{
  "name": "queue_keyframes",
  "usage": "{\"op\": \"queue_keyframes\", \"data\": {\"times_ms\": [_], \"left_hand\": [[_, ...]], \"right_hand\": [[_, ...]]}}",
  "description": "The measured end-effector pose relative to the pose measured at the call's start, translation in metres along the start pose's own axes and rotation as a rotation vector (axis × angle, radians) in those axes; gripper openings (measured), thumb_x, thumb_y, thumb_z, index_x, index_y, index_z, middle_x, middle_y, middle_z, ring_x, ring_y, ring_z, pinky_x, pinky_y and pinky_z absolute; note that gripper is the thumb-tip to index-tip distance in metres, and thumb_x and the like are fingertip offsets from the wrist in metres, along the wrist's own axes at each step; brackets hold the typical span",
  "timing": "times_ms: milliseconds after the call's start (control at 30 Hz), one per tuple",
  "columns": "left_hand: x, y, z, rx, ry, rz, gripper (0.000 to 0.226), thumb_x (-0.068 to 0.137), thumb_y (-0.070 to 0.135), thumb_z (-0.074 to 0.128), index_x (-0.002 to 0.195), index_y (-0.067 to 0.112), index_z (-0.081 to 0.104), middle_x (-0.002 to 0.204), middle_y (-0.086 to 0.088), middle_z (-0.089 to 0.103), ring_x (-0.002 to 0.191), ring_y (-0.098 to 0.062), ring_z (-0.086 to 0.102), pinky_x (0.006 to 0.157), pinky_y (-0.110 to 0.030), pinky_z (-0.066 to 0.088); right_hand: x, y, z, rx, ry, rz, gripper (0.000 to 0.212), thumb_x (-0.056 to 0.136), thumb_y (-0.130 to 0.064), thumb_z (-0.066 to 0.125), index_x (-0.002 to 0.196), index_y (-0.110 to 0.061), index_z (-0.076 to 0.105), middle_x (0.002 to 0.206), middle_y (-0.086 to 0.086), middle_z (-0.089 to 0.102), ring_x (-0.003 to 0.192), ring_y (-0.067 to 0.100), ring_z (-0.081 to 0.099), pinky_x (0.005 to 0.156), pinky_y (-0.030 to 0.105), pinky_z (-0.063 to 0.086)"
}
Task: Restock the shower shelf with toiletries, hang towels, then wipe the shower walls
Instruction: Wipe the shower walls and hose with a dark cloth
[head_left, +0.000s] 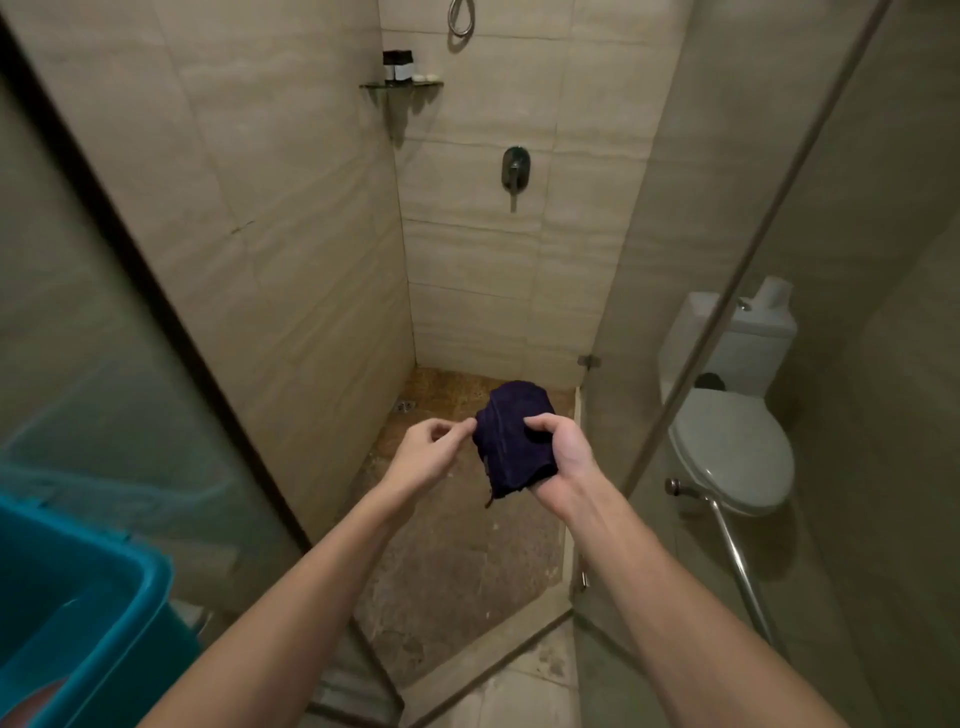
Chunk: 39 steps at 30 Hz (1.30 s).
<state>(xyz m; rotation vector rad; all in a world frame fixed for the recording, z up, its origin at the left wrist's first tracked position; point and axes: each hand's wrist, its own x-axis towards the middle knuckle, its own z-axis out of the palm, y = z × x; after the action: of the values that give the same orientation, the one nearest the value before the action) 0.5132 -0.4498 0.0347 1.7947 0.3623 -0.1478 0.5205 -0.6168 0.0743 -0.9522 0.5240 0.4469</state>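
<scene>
Shower walls: beige streaked tile (311, 208), rising behind and to the left of the dark cloth (511, 436).
Left glass panel: dark-framed sheet (104, 260), left of the cloth.
Right glass panel: clear sheet (675, 260), right of the cloth, standing in front of what lies beyond it.
Shower floor: mottled brown stone (457, 545), below the cloth.
Blue bin: plastic (78, 597), low and far left of the cloth, cut off by the picture's edge.
Toilet: white, lid down (732, 452), right of the cloth, seen through the glass; a paper roll (774, 292) stands on its cistern.
Cloth: crumpled, dark purple, held in the air over the floor, touching no wall.
Right hand: (558, 449) fingers (540, 422) curled round the cloth's right side, gripping it.
Left hand: (421, 452) thumb and forefinger pinch the cloth's left edge.
Corner shelf: glass (400, 84), high above the cloth, well apart from it.
Bottles: two, dark-capped with white bands (397, 66), on the shelf beside small pale soaps (426, 78).
Mixer valve: metal (515, 169), on the back wall above the cloth.
Writing: bottle bands too small to read.
</scene>
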Motion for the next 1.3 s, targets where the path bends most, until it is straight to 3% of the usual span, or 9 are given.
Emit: {"op": "queue_keyframes", "data": {"times_ms": [67,167,267,367,567,733,933,1133,1300], "left_hand": [[0.025,0.008,0.007,-0.151,-0.069,-0.166,0.091,0.068,0.079,0.066,0.126,0.01,0.066,0.074,0.006,0.068,0.06,-0.006,0.062,0.063,-0.028,0.052],[0.057,0.026,0.017,-0.345,-0.143,-0.271,0.089,0.076,0.074,0.065,0.114,-0.005,0.066,0.069,0.003,0.072,0.06,-0.01,0.069,0.076,-0.034,0.057],[0.082,0.044,0.023,-0.562,-0.077,-0.2,0.055,0.078,0.057,0.076,0.105,0.009,0.076,0.084,-0.005,0.074,0.078,-0.018,0.074,0.082,-0.037,0.061],[0.112,0.061,0.022,-0.652,0.001,-0.137,0.04,0.084,0.042,0.078,0.104,0.008,0.074,0.074,-0.003,0.073,0.068,-0.015,0.072,0.082,-0.038,0.061],[0.187,0.086,0.008,-0.573,0.163,-0.102,0.031,0.087,0.037,0.076,0.101,0.011,0.068,0.063,0.01,0.068,0.052,-0.003,0.063,0.063,-0.028,0.055],[0.267,0.124,-0.011,-0.582,0.322,-0.05,0.036,0.083,0.033,0.081,0.11,0.016,0.065,0.098,-0.005,0.078,0.086,-0.02,0.076,0.074,-0.034,0.062],[0.35,0.187,-0.057,-0.48,0.445,0.028,0.037,0.084,0.013,0.078,0.115,0.015,0.057,0.095,-0.011,0.077,0.079,-0.021,0.076,0.059,-0.028,0.057],[0.397,0.225,-0.105,-0.338,0.516,0.094,0.035,0.085,0.007,0.074,0.114,0.016,0.056,0.093,-0.012,0.075,0.078,-0.023,0.075,0.072,-0.041,0.062],[0.435,0.244,-0.136,-0.254,0.511,0.125,0.037,0.085,0.01,0.075,0.116,0.019,0.056,0.093,-0.011,0.075,0.077,-0.023,0.076,0.072,-0.043,0.062]], "right_hand": [[0.018,-0.016,0.007,-0.064,-0.016,-0.029,0.032,0.091,-0.01,0.053,0.122,-0.004,0.059,0.116,0.021,0.069,0.11,0.039,0.064,0.099,0.053,0.05],[0.044,-0.038,0.022,-0.098,-0.047,-0.059,0.036,0.089,-0.013,0.056,0.123,-0.005,0.061,0.116,0.02,0.071,0.107,0.037,0.066,0.09,0.047,0.054],[0.074,-0.06,0.036,-0.143,-0.059,-0.102,0.036,0.086,-0.011,0.057,0.12,-0.004,0.065,0.113,0.019,0.073,0.098,0.036,0.068,0.085,0.045,0.055],[0.107,-0.084,0.053,-0.214,-0.098,-0.168,0.034,0.084,-0.01,0.056,0.116,-0.007,0.068,0.118,0.022,0.07,0.097,0.036,0.067,0.084,0.047,0.056],[0.182,-0.125,0.099,-0.404,-0.161,-0.25,0.024,0.089,-0.003,0.051,0.098,-0.009,0.073,0.091,0.012,0.074,0.083,0.027,0.067,0.076,0.038,0.054],[0.262,-0.167,0.156,-0.538,-0.251,-0.326,0.026,0.093,-0.001,0.05,0.102,-0.007,0.073,0.099,0.014,0.076,0.084,0.023,0.069,0.078,0.038,0.056],[0.329,-0.227,0.232,-0.709,-0.389,-0.485,0.036,0.09,0.007,0.051,0.092,-0.021,0.075,0.088,-0.003,0.077,0.086,0.017,0.069,0.072,0.026,0.054],[0.353,-0.262,0.29,-0.807,-0.463,-0.578,0.037,0.09,0.004,0.055,0.094,-0.025,0.076,0.091,-0.003,0.078,0.093,0.022,0.072,0.082,0.041,0.058],[0.379,-0.276,0.328,-0.813,-0.449,-0.573,0.035,0.091,0.002,0.055,0.098,-0.024,0.077,0.091,-0.005,0.078,0.089,0.018,0.073,0.078,0.038,0.06]]}}
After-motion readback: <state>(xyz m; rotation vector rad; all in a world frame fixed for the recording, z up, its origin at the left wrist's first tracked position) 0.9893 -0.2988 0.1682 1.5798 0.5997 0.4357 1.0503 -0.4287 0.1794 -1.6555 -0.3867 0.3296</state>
